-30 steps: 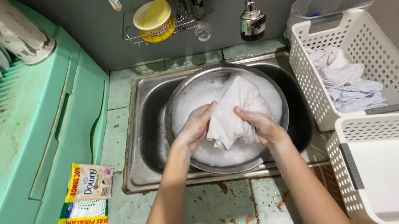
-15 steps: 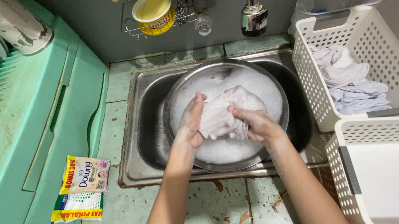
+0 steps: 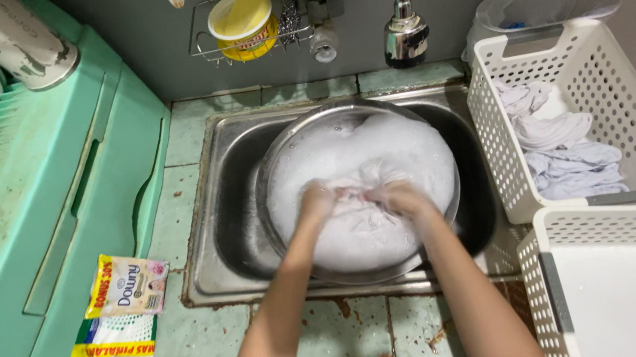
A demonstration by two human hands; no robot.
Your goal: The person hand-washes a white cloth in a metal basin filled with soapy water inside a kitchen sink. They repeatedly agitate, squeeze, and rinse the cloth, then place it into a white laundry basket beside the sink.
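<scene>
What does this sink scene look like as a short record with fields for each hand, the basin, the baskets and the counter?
left hand: pressed into the white wet cloth, gripping it
right hand: on the same cloth, close beside the left
basin: round steel bowl full of white suds, sitting in the steel sink
far basket: white perforated plastic basket holding crumpled white cloths
near basket: second white plastic basket, nothing visible inside
counter: two flat detergent sachets on the tiled top, left of the sink
</scene>
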